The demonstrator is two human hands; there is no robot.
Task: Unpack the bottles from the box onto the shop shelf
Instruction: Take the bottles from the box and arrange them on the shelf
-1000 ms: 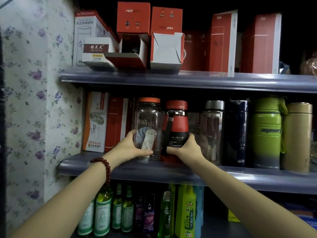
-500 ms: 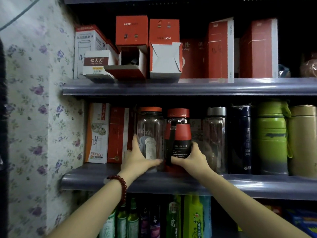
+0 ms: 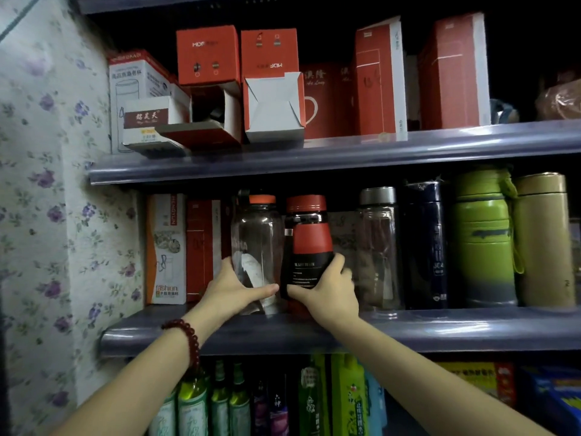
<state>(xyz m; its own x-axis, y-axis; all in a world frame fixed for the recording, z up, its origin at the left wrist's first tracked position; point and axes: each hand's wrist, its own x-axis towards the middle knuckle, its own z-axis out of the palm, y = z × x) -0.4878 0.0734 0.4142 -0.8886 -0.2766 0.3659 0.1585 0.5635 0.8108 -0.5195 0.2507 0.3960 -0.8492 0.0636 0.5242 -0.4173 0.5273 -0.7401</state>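
Note:
Two bottles stand side by side on the middle shelf (image 3: pixel 440 330). The clear bottle (image 3: pixel 256 234) has an orange lid and a white tag inside; my left hand (image 3: pixel 231 291) wraps its lower part, thumb across the front. Right of it stands the red-and-black bottle (image 3: pixel 309 243) with a red lid, and my right hand (image 3: pixel 327 287) grips its base from the right. Both bottles look upright and nearly touch. A dark bead bracelet (image 3: pixel 185 336) circles my left wrist.
Right of my hands stand a clear steel-lidded bottle (image 3: pixel 379 247), a dark blue flask (image 3: pixel 426 243), a green flask (image 3: pixel 484 237) and a gold one (image 3: pixel 542 237). Boxes (image 3: pixel 166 247) fill the shelf's left end. The upper shelf (image 3: pixel 314 154) holds red and white cartons. Green bottles (image 3: pixel 220 401) stand below.
The view has shifted so the shelves sit lower and larger in frame. The clear bottle has turned, its white tag now facing left. Both hands keep hold of their bottles.

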